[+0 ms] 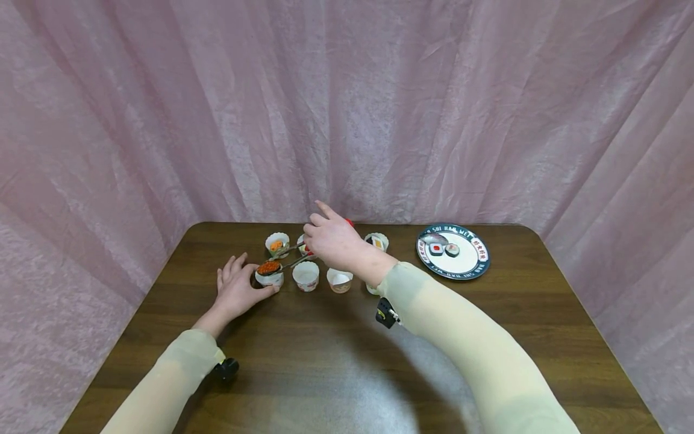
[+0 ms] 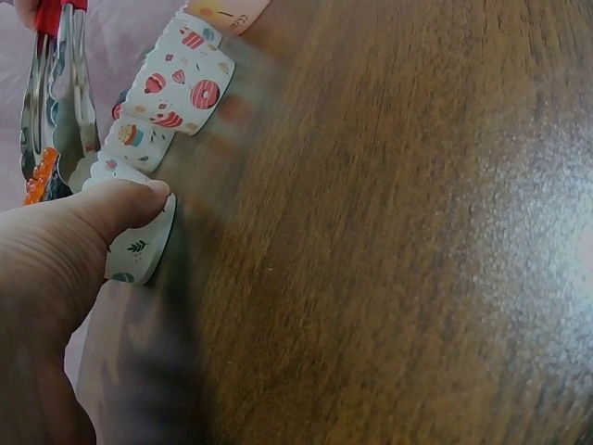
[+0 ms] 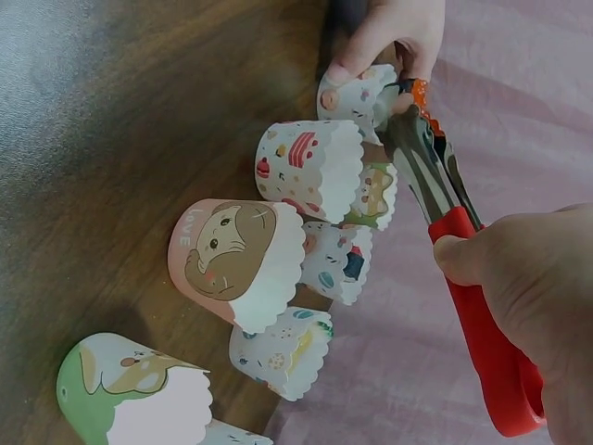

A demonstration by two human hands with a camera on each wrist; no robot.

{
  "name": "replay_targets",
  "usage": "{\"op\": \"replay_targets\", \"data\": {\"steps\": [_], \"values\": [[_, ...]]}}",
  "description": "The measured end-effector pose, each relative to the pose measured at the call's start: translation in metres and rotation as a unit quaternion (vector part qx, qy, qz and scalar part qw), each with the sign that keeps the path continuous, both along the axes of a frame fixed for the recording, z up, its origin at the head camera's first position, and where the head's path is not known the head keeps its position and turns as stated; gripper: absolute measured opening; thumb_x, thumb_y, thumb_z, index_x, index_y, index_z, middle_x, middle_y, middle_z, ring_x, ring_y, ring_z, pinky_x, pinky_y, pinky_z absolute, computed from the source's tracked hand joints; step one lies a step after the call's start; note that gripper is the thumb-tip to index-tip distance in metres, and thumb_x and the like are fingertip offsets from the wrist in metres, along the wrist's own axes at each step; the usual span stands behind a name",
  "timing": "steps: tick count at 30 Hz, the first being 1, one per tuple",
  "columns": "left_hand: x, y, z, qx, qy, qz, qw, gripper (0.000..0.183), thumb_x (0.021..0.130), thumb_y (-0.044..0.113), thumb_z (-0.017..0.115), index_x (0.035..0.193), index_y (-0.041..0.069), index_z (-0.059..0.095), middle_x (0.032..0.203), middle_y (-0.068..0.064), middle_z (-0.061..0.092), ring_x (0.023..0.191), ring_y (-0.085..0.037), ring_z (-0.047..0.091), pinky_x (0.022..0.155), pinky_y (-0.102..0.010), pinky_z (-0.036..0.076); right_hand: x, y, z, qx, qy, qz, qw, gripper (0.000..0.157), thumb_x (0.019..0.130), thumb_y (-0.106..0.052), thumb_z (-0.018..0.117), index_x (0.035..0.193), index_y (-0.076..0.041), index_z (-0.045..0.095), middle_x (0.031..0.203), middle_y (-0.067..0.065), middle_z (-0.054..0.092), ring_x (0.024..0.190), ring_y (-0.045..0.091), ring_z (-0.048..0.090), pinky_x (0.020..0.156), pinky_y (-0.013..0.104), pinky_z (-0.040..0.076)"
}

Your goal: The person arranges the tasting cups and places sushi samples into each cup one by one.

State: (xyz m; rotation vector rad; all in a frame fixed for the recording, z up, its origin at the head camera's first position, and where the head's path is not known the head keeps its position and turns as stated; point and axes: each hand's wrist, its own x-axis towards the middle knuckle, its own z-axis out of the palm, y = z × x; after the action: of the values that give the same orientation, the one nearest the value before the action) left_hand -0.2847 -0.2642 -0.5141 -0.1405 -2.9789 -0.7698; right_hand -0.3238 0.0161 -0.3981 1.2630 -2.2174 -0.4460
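My left hand [image 1: 238, 290] holds a white patterned paper cup [image 2: 139, 246] at the left end of the front row, thumb on its near side and fingers around the far side. My right hand [image 1: 337, 243] reaches across from the right and grips metal tongs with red handles [image 3: 477, 315]. Between the tong tips is a toy sushi piece topped with orange roe [image 1: 268, 266], right over the mouth of the held cup. Behind that cup, another paper cup [image 1: 278, 238] contains an orange-topped piece.
More paper cups stand in two rows to the right, among them a pink one [image 3: 222, 250] and a green one [image 3: 93, 394]. A round plate [image 1: 470, 265] with two sushi pieces lies at the back right. Pink curtains [image 1: 379, 120] surround the wooden table [image 1: 303, 361].
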Motion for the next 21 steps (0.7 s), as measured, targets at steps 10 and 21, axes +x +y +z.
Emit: {"op": "replay_targets", "data": {"steps": [10,21], "values": [[-0.0010,-0.0002,-0.0016,0.006,0.001,-0.004,1.0000,0.066,0.080,0.047,0.085,0.123,0.001,0.064,0.160,-0.029,0.025,0.150,-0.050,0.008,0.113,-0.074,-0.003,-0.0003,-0.0013,0.0006,0.009,-0.013,-0.011,1.000,0.015,0.088,-0.024,0.077,0.102,-0.018,0.078,0.102,-0.005,0.069,0.106,0.021,0.057,0.121,0.053,0.021],[0.0003,-0.0005,-0.0029,0.010,0.005,-0.006,0.9999,0.067,0.080,0.048,0.085,0.123,0.000,0.064,0.159,-0.030,0.026,0.149,-0.051,0.009,0.113,-0.075,-0.002,-0.0003,0.0044,0.0014,0.008,-0.013,-0.021,1.000,0.017,0.089,-0.016,0.073,0.104,-0.020,0.078,0.103,-0.005,0.069,0.106,0.021,0.057,0.122,0.053,0.018]]}}
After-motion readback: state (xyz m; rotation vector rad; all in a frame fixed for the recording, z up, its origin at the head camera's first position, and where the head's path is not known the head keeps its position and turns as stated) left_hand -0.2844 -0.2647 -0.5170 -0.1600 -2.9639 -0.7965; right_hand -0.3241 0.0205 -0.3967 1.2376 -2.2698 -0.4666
